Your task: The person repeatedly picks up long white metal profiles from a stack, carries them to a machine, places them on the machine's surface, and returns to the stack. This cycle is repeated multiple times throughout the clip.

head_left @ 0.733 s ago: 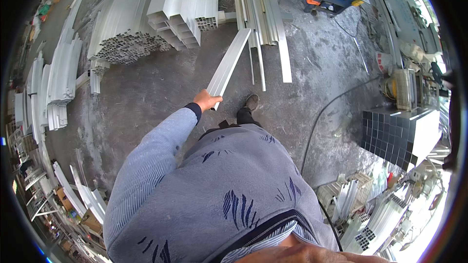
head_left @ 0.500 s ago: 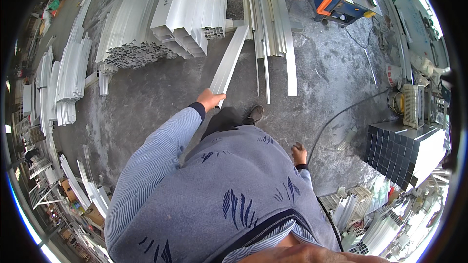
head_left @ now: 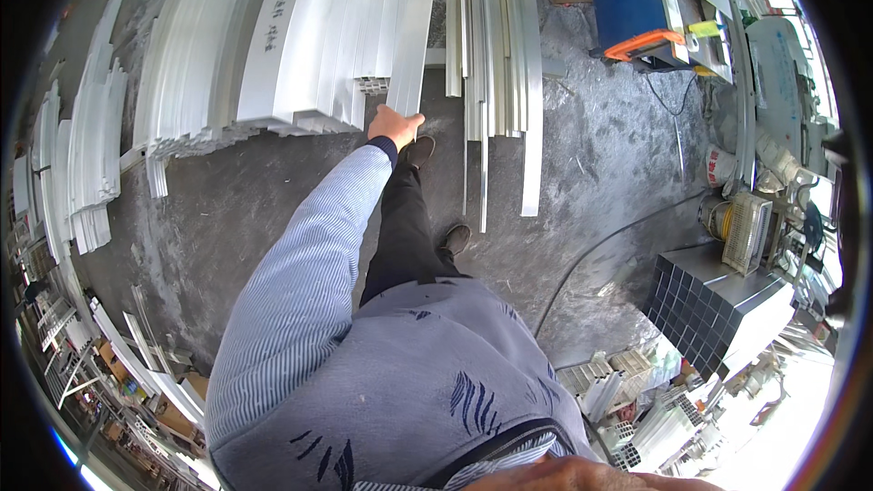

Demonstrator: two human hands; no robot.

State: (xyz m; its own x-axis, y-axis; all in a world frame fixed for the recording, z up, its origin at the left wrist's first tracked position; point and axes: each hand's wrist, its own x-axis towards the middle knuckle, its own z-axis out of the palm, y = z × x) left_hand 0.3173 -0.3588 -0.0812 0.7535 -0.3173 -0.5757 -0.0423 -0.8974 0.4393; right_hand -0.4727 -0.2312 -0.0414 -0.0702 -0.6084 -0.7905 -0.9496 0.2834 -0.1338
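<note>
metal fabrication workshop. stacks of white aluminium profiles (head_left: 300,45) on a grey concrete floor (head_left: 600,155), long loose strips (head_left: 496,55) beside them, a blue machine (head_left: 637,0) at the top, offcut bundles (head_left: 637,418) and cable (head_left: 600,250) along the right.

White paper cup (head_left: 720,166) right, by machine.

A blue-and-white pinstriped sleeve (head_left: 309,282) reaches to white profile lengths (head_left: 300,45) stacked on mottled grey concrete floor (head_left: 600,155), near a blue machine (head_left: 627,0) with an orange handle (head_left: 650,44) and a dark-tiled block (head_left: 705,309).
</note>
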